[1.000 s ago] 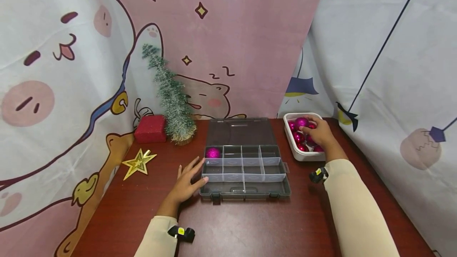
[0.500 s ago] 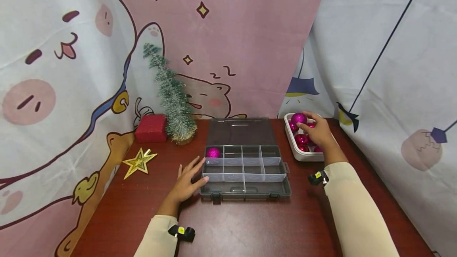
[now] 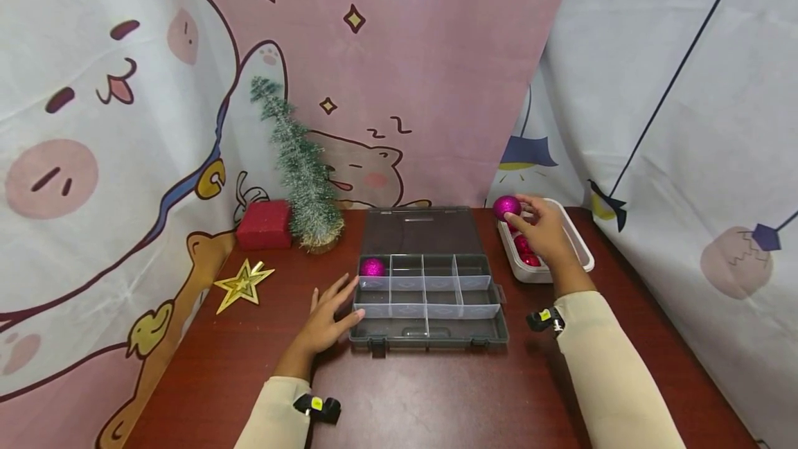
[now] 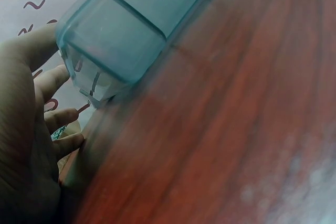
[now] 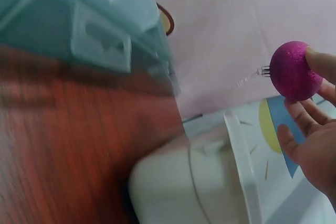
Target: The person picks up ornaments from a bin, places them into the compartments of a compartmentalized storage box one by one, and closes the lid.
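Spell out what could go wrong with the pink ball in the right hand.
The right hand pinches the round pink ball rather than cupping it, so it might slip and roll across the table.

The clear thread trailing from its cap could catch on the upright dividers if lowered into the case.

Divided box [image 3: 466, 328] sat on the table [image 3: 405, 400], one ball [image 3: 373, 267] in its back-left compartment, left hand [image 3: 323, 324] touching its left side. Tub [image 3: 580, 242] with more balls [image 3: 522, 246] was off to the right, right hand [image 3: 544, 233] holding another ball [image 3: 507, 208] by its back-left corner. Tree [image 3: 305, 186] stood back left, block [image 3: 264, 224] just left of it, star [image 3: 244, 286] in front.
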Available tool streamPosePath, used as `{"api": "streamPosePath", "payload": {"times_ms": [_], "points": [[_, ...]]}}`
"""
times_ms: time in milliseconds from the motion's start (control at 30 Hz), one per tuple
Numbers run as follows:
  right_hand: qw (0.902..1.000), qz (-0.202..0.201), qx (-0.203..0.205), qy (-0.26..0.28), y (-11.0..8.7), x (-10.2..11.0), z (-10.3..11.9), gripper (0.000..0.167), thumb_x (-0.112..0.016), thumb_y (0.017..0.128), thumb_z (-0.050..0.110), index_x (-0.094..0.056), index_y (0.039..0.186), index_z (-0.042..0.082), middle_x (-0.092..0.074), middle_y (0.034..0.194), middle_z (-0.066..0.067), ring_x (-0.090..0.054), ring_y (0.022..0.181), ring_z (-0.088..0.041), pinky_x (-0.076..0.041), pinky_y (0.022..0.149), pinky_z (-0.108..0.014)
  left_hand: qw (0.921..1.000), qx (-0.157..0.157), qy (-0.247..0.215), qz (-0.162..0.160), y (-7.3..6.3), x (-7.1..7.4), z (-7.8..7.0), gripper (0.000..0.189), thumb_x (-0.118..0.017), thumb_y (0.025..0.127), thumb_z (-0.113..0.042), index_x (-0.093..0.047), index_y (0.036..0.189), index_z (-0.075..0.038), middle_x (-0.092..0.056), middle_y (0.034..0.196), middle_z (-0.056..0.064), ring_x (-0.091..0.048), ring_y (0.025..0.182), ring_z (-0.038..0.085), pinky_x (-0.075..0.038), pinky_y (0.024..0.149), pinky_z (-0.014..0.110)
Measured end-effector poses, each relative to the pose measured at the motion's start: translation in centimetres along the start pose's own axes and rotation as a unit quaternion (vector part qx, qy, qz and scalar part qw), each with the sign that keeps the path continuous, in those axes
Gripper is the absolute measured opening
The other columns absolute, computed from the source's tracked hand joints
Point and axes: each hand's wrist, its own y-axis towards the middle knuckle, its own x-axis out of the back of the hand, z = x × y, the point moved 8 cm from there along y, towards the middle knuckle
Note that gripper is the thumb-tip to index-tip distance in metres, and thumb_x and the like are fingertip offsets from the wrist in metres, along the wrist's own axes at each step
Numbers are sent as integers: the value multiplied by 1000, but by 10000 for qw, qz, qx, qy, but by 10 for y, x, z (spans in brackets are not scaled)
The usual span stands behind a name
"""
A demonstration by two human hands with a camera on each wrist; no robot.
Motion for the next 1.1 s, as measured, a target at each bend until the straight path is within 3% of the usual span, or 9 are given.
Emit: {"api": "streamPosePath", "payload": {"times_ms": [100, 167, 200, 400, 533, 633, 867, 1100], "points": [[9991, 69, -211, 369, -2, -10, 1, 55, -74, 106, 19, -57, 154, 0, -64, 143, -35, -72, 102, -6, -55, 78, -8, 10000, -26, -8, -21, -1, 0, 0, 74, -72, 102, -39, -46, 168, -19, -37, 176, 24, -32, 163, 52, 5, 123, 87], [9979, 167, -392, 498, -3, -17, -1, 56, -74, 106, 23, -56, 155, 2, -64, 143, -33, -65, 95, 9, -55, 77, -9, 10000, -25, -7, -17, -1, 0, 0, 74, -72, 101, -39, -45, 168, -19, -36, 176, 24, -32, 163, 52, 5, 123, 87], [9970, 191, -440, 601, -4, -20, -1, 57, -73, 107, 22, -55, 156, 2, -63, 144, -32, -64, 97, 9, -53, 79, -8, 10000, -8, -25, -3, -1, 0, 0, 75, -72, 101, -39, -45, 168, -19, -36, 176, 24, -31, 164, 51, 5, 124, 87], [9948, 397, -351, 873, -8, -40, 12, 64, -60, 111, 9, -36, 170, 7, -47, 157, -30, -55, 132, -24, -42, 96, -6, 10000, 40, -23, 27, -1, 0, 0, 74, -72, 101, -40, -46, 168, -20, -36, 176, 23, -31, 164, 51, 6, 124, 87], [9960, 643, -151, 599, -15, -48, 33, 55, -53, 113, 5, -41, 167, 3, -43, 158, -33, -53, 127, -34, -38, 97, -16, 10000, 18, -17, 18, 0, 0, -1, 74, -72, 102, -40, -46, 168, -21, -37, 176, 23, -32, 163, 51, 6, 124, 86], [9959, 767, -40, 471, -18, -54, 41, 49, -52, 114, 5, -47, 162, -1, -45, 149, -36, -54, 116, -37, -39, 91, -23, 10000, 22, -11, 28, 0, 1, -1, 74, -72, 102, -40, -45, 168, -21, -37, 176, 23, -32, 163, 51, 6, 124, 86], [9940, 927, -133, 571, -14, -73, 24, 60, -69, 108, 13, -48, 164, 8, -43, 164, -27, -59, 135, -44, -49, 87, -11, 10000, 58, -1, 44, 1, 1, -1, 74, -71, 102, -41, -45, 169, -21, -37, 176, 22, -31, 164, 52, 7, 124, 86], [9895, 1043, 139, 995, -17, -93, 31, 67, -78, 99, 1, -51, 160, 3, -46, 151, -28, -65, 129, -54, -54, 82, -9, 9999, 117, 62, 80, 0, 0, 1, 75, -71, 102, -42, -44, 169, -22, -38, 176, 20, -31, 164, 50, 6, 124, 86]]}}
